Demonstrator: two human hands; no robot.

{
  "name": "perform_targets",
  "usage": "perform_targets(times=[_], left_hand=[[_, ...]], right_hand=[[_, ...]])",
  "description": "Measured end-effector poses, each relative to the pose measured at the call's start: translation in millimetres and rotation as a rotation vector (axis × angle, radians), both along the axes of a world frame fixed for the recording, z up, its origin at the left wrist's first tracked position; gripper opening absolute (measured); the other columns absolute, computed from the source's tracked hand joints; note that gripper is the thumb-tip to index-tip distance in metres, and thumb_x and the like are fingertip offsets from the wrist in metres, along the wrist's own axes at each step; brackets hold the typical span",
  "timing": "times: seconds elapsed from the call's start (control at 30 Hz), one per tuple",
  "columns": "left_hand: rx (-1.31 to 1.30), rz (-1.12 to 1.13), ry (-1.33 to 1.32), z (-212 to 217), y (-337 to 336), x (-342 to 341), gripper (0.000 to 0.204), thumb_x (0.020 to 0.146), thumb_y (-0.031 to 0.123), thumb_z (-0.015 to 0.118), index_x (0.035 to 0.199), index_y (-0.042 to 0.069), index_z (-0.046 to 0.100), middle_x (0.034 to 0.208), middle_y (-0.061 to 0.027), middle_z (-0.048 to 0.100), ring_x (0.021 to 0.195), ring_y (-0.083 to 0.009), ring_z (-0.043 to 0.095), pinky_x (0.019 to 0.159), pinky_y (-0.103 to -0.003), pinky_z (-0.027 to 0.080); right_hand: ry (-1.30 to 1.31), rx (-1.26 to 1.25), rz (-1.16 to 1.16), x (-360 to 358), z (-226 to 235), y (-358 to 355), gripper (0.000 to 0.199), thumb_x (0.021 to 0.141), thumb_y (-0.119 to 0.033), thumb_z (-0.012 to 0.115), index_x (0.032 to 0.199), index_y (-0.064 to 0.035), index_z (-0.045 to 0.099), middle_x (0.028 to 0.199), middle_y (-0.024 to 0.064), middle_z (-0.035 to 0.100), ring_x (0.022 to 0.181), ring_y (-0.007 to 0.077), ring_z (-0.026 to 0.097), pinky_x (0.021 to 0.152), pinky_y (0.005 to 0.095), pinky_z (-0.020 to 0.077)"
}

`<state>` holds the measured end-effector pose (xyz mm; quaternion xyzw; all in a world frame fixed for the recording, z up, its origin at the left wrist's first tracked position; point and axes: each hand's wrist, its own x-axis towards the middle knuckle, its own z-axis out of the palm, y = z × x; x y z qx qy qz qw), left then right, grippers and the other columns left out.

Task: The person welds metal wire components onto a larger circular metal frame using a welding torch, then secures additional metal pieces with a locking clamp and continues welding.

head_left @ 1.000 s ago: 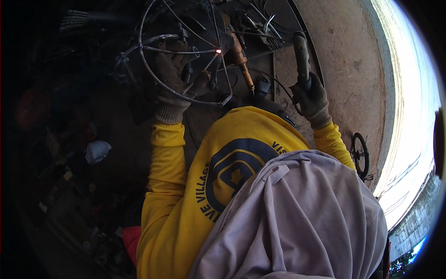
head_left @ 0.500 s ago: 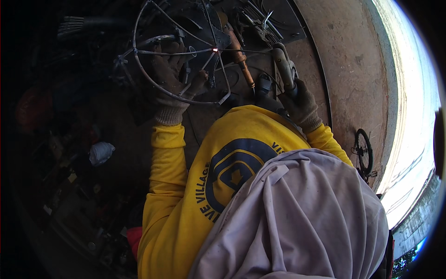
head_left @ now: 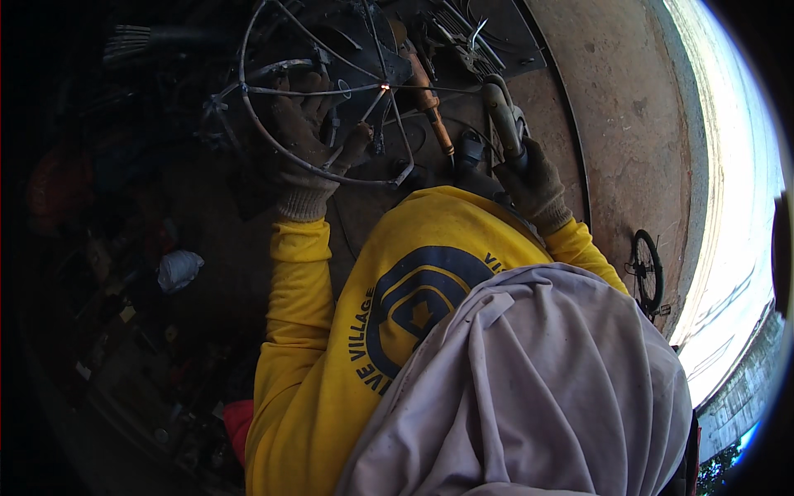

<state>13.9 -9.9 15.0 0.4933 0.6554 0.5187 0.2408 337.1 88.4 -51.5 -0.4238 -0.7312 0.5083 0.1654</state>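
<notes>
Seen from above, a person works in dim light, wearing gloves. At the far left, a bundle of thin sticks lies in shadow; nearer, a crumpled whitish bag sits among dark clutter too dim to make out. Next, on the far side and left of centre, is a round metal frame, a hoop with rods meeting at a joint that glows orange. The left hand reaches into it, fingers and thumb apart, the thumb lying over a slanting rod; how firmly it holds cannot be told. In the middle, near, are the person's yellow sweatshirt and a greyish-mauve cloth draped in folds. Beyond them lies an orange-brown tool with a narrow tip, just left of a dark shoe. Farther back, loose metal rods and tools rest in a pile. A thin welding rod runs from the glowing joint rightward to a grey electrode holder, its handle wrapped by the closed fingers of the right hand. Farther right, a bicycle wheel stands on brown ground, beside a bright, sunlit strip.
</notes>
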Motion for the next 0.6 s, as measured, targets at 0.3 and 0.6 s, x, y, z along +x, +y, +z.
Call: perform_targets(times=[0.3, 0.6], left_hand=[[-0.172, 0.070, 0.139, -7, -14, -1, 0.101, 0.082, 0.041, 0.078, 0.155, 0.008, 0.018, 0.152, -0.0206, 0.033, 0.143, -0.0352, 0.034, 0.117, -0.046, 0.033], [-0.298, -0.234, 1.402, 19, -3, -5, 0.097, 0.083, 0.047, 0.077, 0.150, 0.001, 0.024, 0.142, -0.0187, 0.043, 0.130, -0.0304, 0.048, 0.109, -0.044, 0.044]], right_hand=[[-0.061, -0.016, 0.003, 0, 0, 2, 0.055, 0.085, -0.018, 0.076, 0.131, -0.0005, 0.051, 0.106, 0.0156, 0.068, 0.093, 0.0236, 0.068, 0.082, 0.0339, 0.0535], [-0.004, -0.264, -0.194, -6, 8, 17, 0.055, 0.085, -0.020, 0.075, 0.129, -0.0005, 0.048, 0.085, 0.0136, 0.067, 0.077, 0.0202, 0.070, 0.065, 0.0357, 0.0554]])
